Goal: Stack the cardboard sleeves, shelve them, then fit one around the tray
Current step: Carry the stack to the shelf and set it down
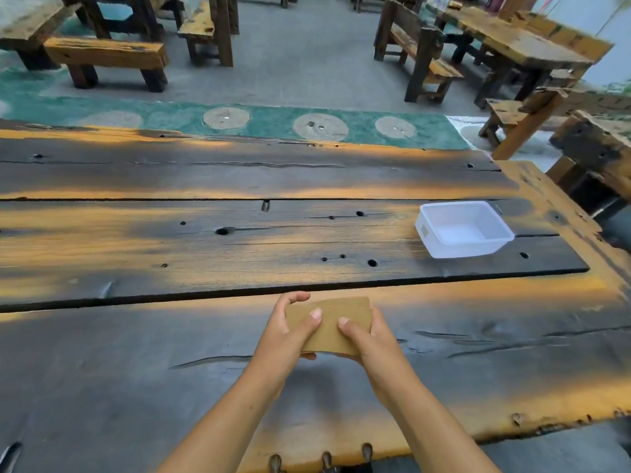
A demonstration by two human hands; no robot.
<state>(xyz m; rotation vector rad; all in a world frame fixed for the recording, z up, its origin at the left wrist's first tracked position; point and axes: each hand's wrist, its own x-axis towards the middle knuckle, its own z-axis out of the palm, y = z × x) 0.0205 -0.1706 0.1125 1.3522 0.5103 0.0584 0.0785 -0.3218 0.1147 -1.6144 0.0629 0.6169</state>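
Observation:
A flat stack of brown cardboard sleeves (329, 317) is held just above the near part of the wooden table (205, 240). My left hand (290, 331) grips its left end, thumb on top and fingers curled over the far edge. My right hand (367, 343) grips the right end, thumb on top. The sleeves' edges look slightly offset at the far side. A white plastic tray (444, 245) sits empty on the table to the far right, well apart from both hands.
The table is made of dark and orange planks with holes and cracks. Its right edge (580, 213) is rough. Wooden benches (106, 56) and other tables (512, 42) stand on the floor beyond. No shelf is in view.

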